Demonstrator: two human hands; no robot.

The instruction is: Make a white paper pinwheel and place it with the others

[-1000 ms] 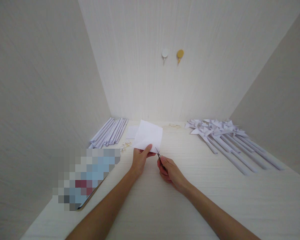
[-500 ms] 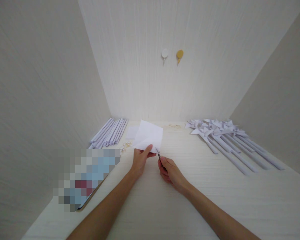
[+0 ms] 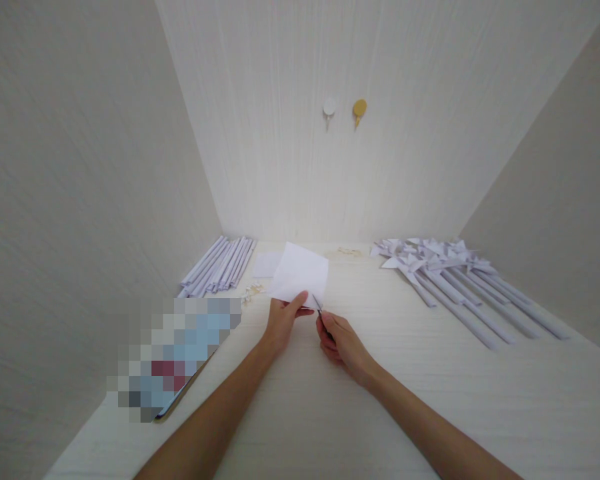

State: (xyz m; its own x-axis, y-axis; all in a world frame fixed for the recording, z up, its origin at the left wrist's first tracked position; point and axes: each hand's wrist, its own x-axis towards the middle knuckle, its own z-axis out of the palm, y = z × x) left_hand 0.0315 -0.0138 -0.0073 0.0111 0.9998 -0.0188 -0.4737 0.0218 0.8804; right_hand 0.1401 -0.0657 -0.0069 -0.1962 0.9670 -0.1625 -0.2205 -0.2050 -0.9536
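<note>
My left hand pinches the near edge of a white square paper sheet and holds it tilted above the table. My right hand grips small scissors, whose blades point up at the sheet's near right corner. The two hands are close together at the table's middle.
Rolled white paper sticks lie at the back left, with small pins and a second paper square near them. Finished paper pinwheels lie at the back right. A blurred flat device sits front left. Two wall hooks hang above.
The paper sheet has tilted slightly and shifted a little right. The scissors' tip has moved closer into the sheet's corner. Both hands otherwise stay in place.
</note>
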